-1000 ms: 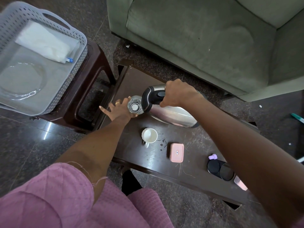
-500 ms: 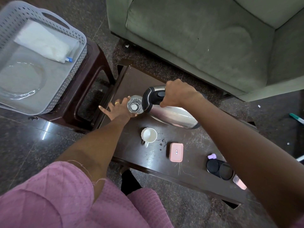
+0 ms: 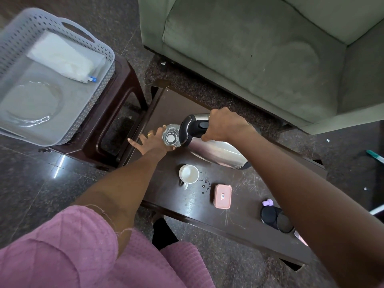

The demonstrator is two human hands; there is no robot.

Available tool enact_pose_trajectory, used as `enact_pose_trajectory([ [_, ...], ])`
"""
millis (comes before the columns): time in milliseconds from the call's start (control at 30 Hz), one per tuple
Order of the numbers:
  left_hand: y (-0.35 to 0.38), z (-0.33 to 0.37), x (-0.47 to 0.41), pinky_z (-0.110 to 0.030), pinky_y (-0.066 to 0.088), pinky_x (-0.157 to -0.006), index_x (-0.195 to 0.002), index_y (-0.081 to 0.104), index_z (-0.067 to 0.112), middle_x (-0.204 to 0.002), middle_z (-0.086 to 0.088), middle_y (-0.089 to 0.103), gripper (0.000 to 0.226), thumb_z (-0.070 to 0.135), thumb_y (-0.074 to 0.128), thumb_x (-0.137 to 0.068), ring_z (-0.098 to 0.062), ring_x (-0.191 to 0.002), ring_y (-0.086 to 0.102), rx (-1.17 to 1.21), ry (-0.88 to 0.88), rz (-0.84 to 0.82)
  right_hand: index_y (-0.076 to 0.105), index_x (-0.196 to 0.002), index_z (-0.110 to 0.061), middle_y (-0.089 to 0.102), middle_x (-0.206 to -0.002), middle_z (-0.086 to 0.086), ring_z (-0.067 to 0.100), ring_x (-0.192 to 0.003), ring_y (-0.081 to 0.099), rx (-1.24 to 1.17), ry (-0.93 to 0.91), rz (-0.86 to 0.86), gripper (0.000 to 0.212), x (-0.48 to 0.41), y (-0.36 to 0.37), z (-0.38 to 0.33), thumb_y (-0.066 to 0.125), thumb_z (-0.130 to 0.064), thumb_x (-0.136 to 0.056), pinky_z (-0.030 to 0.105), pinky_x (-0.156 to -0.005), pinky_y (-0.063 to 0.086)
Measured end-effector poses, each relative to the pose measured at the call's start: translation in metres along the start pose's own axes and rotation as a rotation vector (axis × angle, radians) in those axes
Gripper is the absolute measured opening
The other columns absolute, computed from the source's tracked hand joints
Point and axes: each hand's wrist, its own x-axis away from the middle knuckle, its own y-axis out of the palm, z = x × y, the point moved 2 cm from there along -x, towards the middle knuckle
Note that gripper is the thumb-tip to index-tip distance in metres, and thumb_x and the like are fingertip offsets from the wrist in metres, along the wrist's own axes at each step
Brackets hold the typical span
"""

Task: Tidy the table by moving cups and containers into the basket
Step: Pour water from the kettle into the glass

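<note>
Two hands are working at the far left end of the dark table (image 3: pixel 178 100), and several things are waiting for the grey basket (image 3: pixel 99 48), which is standing on a stool (image 3: pixel 122 94) to the left, apart from the table.

Largest is the steel flask (image 3: pixel 216 150). It is lying tilted over the table, and the right hand (image 3: pixel 225 125) is clenching its black handle (image 3: pixel 193 129). It is probably the heaviest thing here, stiff and smooth (the polished body would slip), so the handle is the correct place to hold. Whether liquid is inside, I cannot tell.

Next is the clear glass (image 3: pixel 171 137), just at the spout of the flask. The left hand (image 3: pixel 151 141) is touching it with the fingers spread, but I cannot tell if it is really gripping. Glass is fragile and slippery; taking it around the wall is safest, I think.

Nearer is standing the white cup (image 3: pixel 188 173), which is looking empty, light but breakable, with a small handle. To its right is lying the pink lidded box (image 3: pixel 222 196), closed, so its contents are hidden. At the near right are dark round lids (image 3: pixel 276 219) and a small lilac cap (image 3: pixel 267 202).

Inside the basket are lying a white packet (image 3: pixel 60 57) and a clear glass plate (image 3: pixel 31 100).
</note>
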Motion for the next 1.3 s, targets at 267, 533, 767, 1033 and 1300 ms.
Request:
enact_pose_trajectory([
  [267,-0.009,-0.019,0.006,-0.067,-0.006,-0.108,-0.137,0.024,0.052,-0.148,0.0,0.033,0.071,0.043,0.066,-0.08,-0.035,-0.139,0.017,0.021,0.113,0.025,0.049,-0.092,-0.011,0.055,-0.104,0.016,0.032,-0.085,0.055,-0.159,0.029,-0.004,0.045,0.004,-0.003,0.017,0.07,-0.039,-0.065,0.029,-0.064,0.04],
  [533,-0.046,-0.066,0.011,-0.044,0.024,-0.113,-0.132,0.05,0.014,-0.134,-0.012,0.052,0.042,0.012,0.052,-0.09,-0.034,-0.127,0.039,0.103,0.161,0.421,0.051,-0.055,-0.014,0.052,-0.033,-0.006,0.005,-0.029,0.047,-0.472,0.026,0.085,0.029,0.013,-0.033,0.014,0.068,-0.038,-0.052,0.015,-0.031,0.032],
  [767,-0.106,-0.125,0.019,-0.046,0.039,-0.1,-0.11,0.063,0.002,-0.111,-0.02,0.063,0.041,-0.008,0.048,-0.074,-0.039,-0.105,0.053,0.235,0.177,0.884,0.052,-0.046,-0.016,0.05,-0.041,0.001,0.016,-0.041,0.042,-0.863,-0.082,0.152,0.028,0.023,-0.056,-0.033,0.068,-0.038,-0.045,0.032,-0.053,0.038],
  [1033,-0.158,-0.214,0.011,-0.043,0.032,-0.108,-0.124,0.054,0.005,-0.127,-0.022,0.054,0.048,-0.003,0.038,-0.08,-0.037,-0.123,0.044,0.469,-0.158,1.069,0.049,-0.048,-0.019,0.046,-0.037,-0.007,0.011,-0.038,0.038,-1.308,-0.261,0.287,0.023,0.018,-0.051,-0.145,0.069,-0.027,-0.052,0.02,-0.044,0.032],
  [1300,-0.173,-0.265,-0.002,-0.043,0.03,-0.111,-0.133,0.045,0.002,-0.138,-0.022,0.045,0.047,-0.001,0.038,-0.086,-0.036,-0.13,0.036,0.576,-0.239,1.005,0.058,-0.068,-0.02,0.056,-0.05,-0.01,0.007,-0.049,0.05,-1.56,-0.412,0.172,0.015,-0.008,-0.012,-0.267,0.072,-0.024,-0.066,0.02,-0.051,0.042],
])
